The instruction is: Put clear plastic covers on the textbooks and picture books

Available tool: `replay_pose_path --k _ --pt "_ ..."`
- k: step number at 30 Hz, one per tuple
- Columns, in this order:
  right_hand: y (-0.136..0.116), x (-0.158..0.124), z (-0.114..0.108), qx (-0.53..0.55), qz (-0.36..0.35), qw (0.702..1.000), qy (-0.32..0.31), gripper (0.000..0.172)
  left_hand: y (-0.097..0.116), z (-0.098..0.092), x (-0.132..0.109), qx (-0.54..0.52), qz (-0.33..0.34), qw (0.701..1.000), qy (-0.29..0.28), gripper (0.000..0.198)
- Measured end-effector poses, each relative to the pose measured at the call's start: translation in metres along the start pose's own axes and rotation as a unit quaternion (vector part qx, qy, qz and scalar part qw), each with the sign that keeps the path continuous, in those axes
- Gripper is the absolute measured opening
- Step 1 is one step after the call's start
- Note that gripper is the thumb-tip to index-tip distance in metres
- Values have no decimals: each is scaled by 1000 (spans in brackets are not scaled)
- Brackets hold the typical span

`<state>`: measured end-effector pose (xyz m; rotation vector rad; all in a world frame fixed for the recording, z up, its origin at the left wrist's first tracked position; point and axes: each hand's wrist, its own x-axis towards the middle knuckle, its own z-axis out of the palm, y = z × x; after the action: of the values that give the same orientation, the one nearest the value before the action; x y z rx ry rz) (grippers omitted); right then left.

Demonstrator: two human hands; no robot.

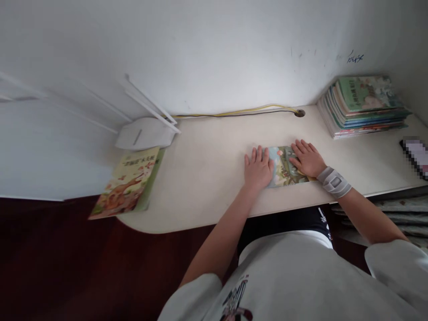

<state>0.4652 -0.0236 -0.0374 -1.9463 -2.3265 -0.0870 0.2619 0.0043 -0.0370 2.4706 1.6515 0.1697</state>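
Observation:
An illustrated book point(284, 167) in green and light blue lies on the white desk point(203, 169), in front of my body. My left hand point(258, 169) lies flat at its left edge, fingers pointing away from me and slightly apart. On the book's right part rests my right hand point(308, 159), palm down with fingers extended, a grey band around its wrist. Both hands touch the book, and neither is wrapped round anything. Parts of the cover are hidden under the hands.
Several books are stacked point(368, 107) at the back right, with a blurred phone point(416, 156) beyond. Yellow-covered books point(129, 183) overhang the left edge, near a white stand point(147, 133). Cables point(234, 112) run along the wall to a desk hole point(300, 113).

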Motion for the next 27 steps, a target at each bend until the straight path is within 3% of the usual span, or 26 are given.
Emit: replay_pose_path --k 5,8,11,13,18,22,27 --pt "4 3 -15 -24 24 999 -25 50 3 -8 -2 -3 10 999 37 55" --pt "-8 11 -31 -27 47 998 10 45 20 -13 1 -6 39 998 48 52" --pt "-27 16 -33 13 24 998 49 49 37 -11 6 -13 60 998 33 53" --pt "-36 16 -25 35 1 999 36 51 41 -6 8 -16 67 998 8 54" --pt "-22 8 -1 29 -10 999 8 57 17 2 8 -17 54 998 -10 57" --pt "-2 3 3 22 26 999 6 58 -8 -1 5 -25 -31 999 -15 61" --pt "-1 2 2 8 41 999 10 56 -15 -1 1 -39 -108 993 20 73"
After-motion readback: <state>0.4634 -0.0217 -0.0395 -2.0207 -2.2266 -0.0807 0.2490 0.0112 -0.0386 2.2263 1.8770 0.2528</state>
